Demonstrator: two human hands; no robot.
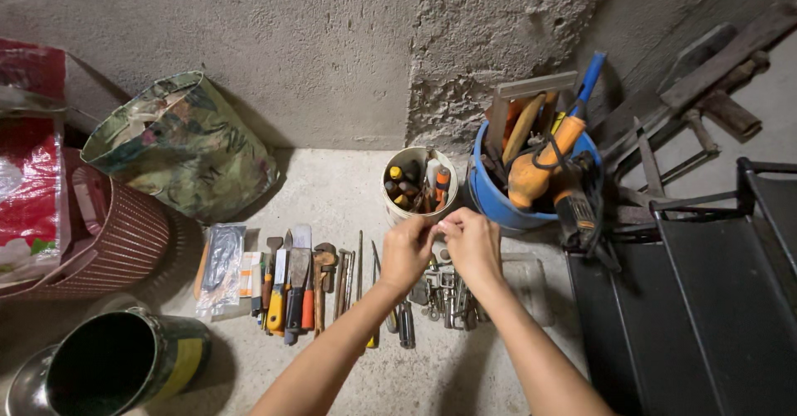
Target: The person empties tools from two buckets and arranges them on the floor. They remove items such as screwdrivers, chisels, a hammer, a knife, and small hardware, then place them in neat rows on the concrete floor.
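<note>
Left hand [407, 252] & right hand [471, 243] meet fingertip to fingertip, both grips pinched shut on sth too small to tell. Just beyond the grip stands a white cup [402, 208] of screwdrivers, w/ a blue bucket [490, 200] of tools right of it. Under the grip, on the floor [332, 192], lie metal wrenches [448, 296]; left of the grip a row of hand tools [299, 287].

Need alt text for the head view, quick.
Left hand and right hand meet fingertip to fingertip over hand tools laid in a row on a concrete floor, before a small white tub and blue bucket packed with tools.
</note>
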